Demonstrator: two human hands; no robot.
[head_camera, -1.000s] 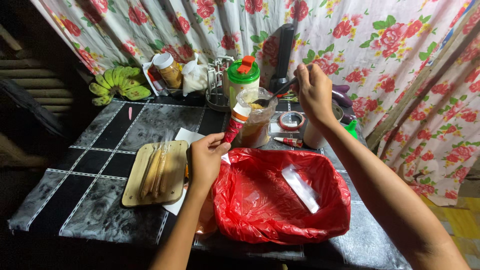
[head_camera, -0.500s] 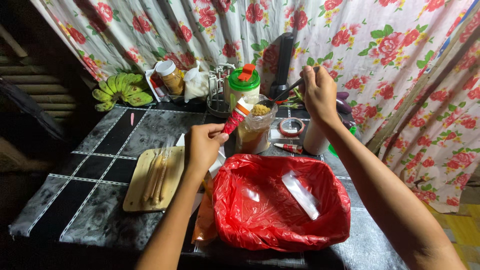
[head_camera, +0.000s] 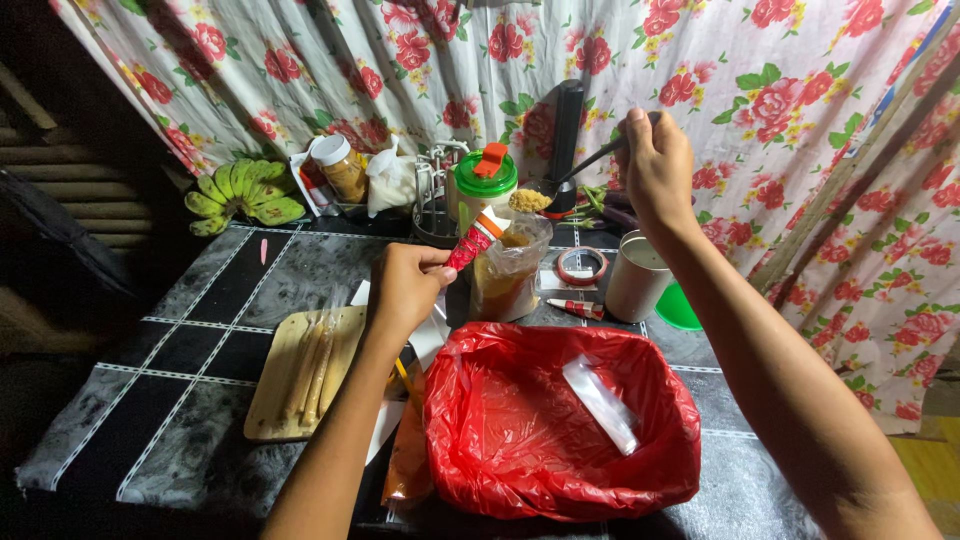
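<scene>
Left hand pinches a red sachet beside the bag's rim; right hand grips a loaded spoon above it.

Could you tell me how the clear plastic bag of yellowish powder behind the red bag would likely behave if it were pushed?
The clear bag looks thin and crumpled, so it would probably sag rather than slide stiffly. Its mouth stands open under the spoon in the right hand, so a push could spill powder. It appears well filled, so likely bottom-heavy.

Glossy crinkled red plastic bag, matt pale wooden board, dark metal spoon, clear plastic pouch, printed floral cloth curtain, smooth marbled table
</scene>
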